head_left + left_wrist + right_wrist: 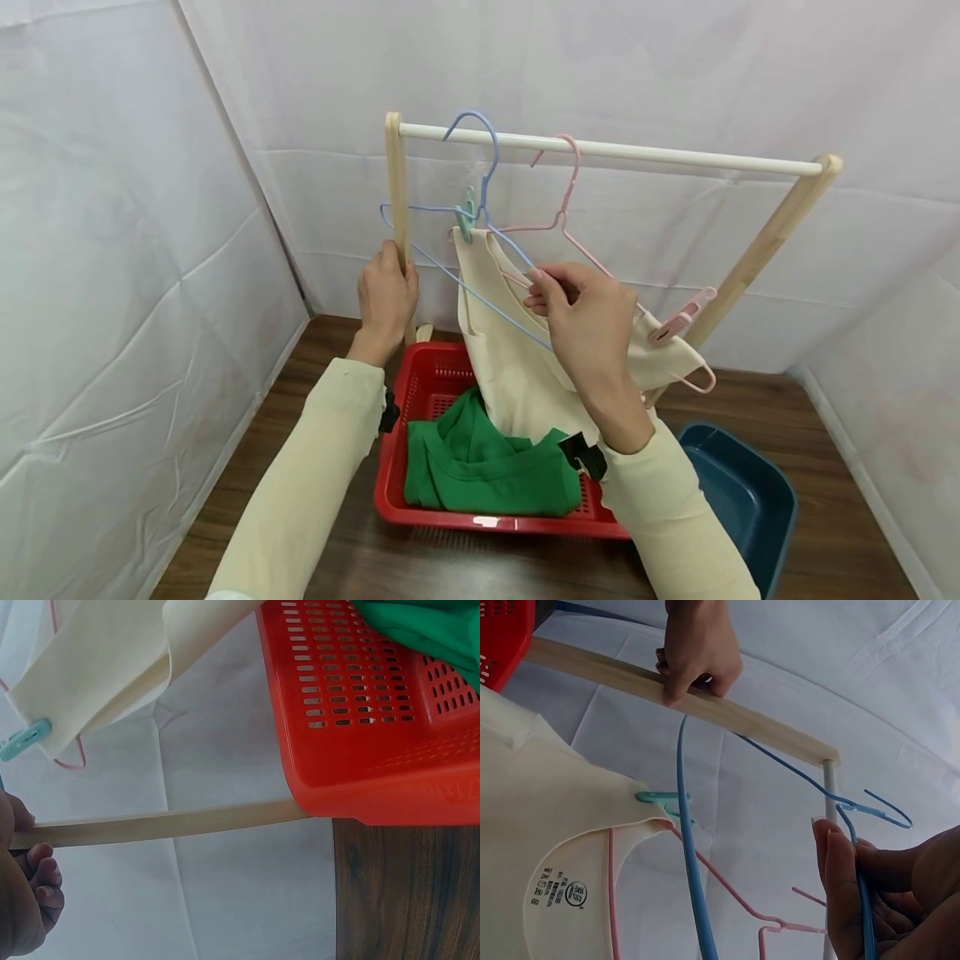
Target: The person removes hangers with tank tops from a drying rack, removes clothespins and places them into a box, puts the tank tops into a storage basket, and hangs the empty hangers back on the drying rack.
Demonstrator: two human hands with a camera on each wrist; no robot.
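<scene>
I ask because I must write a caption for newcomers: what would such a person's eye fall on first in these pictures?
Probably the bright red basket, low in the middle of the head view, with a green garment lying in it. Higher up, the cream top clipped to a pink hanger on the rack would stand out. Then the thin blue hanger, in front of that top and held by the person's right grip.

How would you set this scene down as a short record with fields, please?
Left hand: grips a wooden post
Right hand: pinches the blue hanger
Pink hanger: hooked over the white rail, carrying the cream garment
Clips: green clip and pink clip, one at each shoulder
Red basket: holds a green garment
Blue basin: beside the red basket, partly hidden by the right sleeve
</scene>
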